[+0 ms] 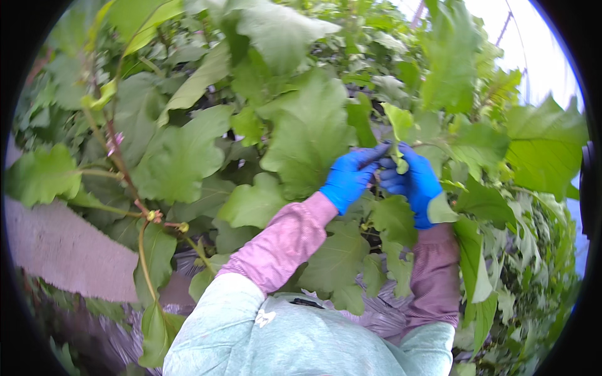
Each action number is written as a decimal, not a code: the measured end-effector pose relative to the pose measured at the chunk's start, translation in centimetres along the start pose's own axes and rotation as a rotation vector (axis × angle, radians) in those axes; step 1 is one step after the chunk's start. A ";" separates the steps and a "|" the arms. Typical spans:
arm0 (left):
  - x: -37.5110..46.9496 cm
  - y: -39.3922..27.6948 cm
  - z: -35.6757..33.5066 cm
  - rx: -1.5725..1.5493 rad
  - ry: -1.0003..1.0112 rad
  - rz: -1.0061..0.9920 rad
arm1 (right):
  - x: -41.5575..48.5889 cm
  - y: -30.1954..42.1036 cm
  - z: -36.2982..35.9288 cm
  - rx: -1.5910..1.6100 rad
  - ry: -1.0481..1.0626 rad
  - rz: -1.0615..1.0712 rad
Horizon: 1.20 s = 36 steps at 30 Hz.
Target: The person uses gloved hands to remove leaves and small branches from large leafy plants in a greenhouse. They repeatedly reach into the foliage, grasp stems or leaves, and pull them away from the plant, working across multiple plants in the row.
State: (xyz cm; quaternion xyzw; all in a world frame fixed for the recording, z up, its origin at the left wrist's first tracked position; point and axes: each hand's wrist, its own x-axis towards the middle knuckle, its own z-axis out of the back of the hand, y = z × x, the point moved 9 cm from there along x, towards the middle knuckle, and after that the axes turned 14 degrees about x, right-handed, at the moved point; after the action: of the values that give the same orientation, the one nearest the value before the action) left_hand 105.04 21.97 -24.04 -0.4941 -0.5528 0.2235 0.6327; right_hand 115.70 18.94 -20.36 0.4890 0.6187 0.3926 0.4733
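Note:
Both my hands wear blue gloves with darkened fingertips and meet among large lobed leaves right of the picture's middle. My left hand [352, 174] has its thumb and fingers drawn together beside a thin stem; whether they grip it is hidden. My right hand [411, 178] pinches a small, curled light-green leaf [400, 123] between thumb and fingers. A broad green leaf [310, 131] stands just left of my hands. Part of another leaf [441, 210] lies over my right wrist. The plants look like eggplants.
On the left rises a reddish-brown branch [124, 171] with a pink-purple flower [114, 143]. Below it runs a pale path or board [70, 249]. Crinkled plastic mulch film [383, 305] shows beneath the plants. Dense foliage surrounds both arms, and leaves hang close by the right sleeve.

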 end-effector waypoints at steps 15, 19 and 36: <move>-1.0 -3.5 3.0 0.203 -0.199 0.082 | -4.1 -0.8 -3.2 -0.837 0.104 0.488; -4.2 -7.7 7.8 0.796 -0.511 -0.217 | -5.2 -6.5 -7.0 -1.033 0.425 0.189; -19.8 13.9 8.8 0.811 0.433 0.433 | 14.6 -9.7 -12.5 -0.441 0.302 0.390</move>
State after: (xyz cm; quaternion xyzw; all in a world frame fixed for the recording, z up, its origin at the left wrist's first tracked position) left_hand 94.89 14.64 -46.51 -0.3470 -0.1628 0.4387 0.8128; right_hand 100.21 30.86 -29.50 0.4202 0.4766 0.6685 0.3865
